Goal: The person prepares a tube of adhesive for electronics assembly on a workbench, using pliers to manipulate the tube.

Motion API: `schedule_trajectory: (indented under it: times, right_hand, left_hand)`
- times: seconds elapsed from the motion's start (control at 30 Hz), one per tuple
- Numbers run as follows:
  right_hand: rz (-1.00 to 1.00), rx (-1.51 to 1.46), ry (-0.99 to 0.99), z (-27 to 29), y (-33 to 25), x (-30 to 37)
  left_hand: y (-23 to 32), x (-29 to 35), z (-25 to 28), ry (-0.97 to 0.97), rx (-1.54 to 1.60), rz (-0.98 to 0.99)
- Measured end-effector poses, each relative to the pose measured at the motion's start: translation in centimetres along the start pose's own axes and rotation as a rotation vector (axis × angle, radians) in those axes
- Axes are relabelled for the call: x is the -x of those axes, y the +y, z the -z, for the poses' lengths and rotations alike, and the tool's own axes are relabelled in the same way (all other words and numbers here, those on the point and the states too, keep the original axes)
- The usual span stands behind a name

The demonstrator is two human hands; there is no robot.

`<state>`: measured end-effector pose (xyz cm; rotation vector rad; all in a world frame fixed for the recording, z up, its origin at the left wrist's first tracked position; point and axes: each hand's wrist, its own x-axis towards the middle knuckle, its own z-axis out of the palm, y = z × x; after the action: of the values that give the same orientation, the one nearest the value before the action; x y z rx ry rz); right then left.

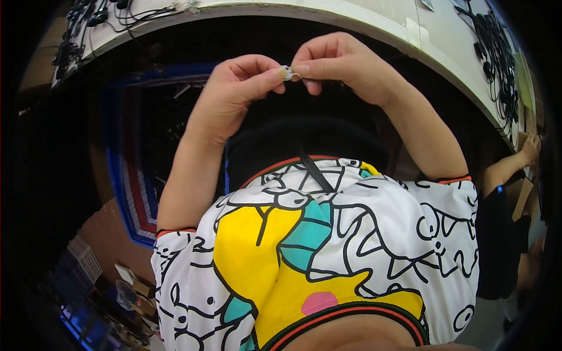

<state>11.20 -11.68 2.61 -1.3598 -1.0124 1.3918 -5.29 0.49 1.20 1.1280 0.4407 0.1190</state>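
Note:
In front of my chest, both hands are raised close together near the white table's edge. My left hand point(243, 85) is closed, its thumb and finger pinching a small white plastic piece point(286, 73). A thin pale wire point(297, 75) runs from that piece toward my right hand point(336, 61). The right thumb and forefinger are pressed together on the wire, its other end hidden behind the fingers. The piece is too small to tell its exact kind.
The white table point(374, 17) curves across the top, with black cables point(489, 52) piled at the right and more cables point(96, 17) at the left. A blue, white and red striped bag point(132, 175) stands open below on the left. Another person's hand point(531, 147) is at the far right.

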Motion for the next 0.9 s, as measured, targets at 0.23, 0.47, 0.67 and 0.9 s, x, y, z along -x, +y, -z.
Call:
schedule_trajectory:
  times: [0.23, 0.47, 0.67, 0.9]
  right_hand:
    - [0.382, 0.28, 0.376, -2.0, -0.8, 1.5]
    - [0.482, 0.337, 0.38, -1.4, 0.9, 1.3]
    - [0.368, 0.24, 0.207, -1.0, 0.3, 1.1]
    - [0.397, 0.258, 0.231, -0.8, -0.1, 1.9]
  left_hand:
    - [-0.1, -0.3, -3.0, 0.167, 0.152, -0.205]
    - [0.0, 0.7, -2.0, 0.046, -0.018, -0.217]
    - [1.2, 1.2, -1.9, -0.013, -0.258, -0.182]
    - [1.4, 1.6, -3.2, 0.047, -0.381, -0.215]
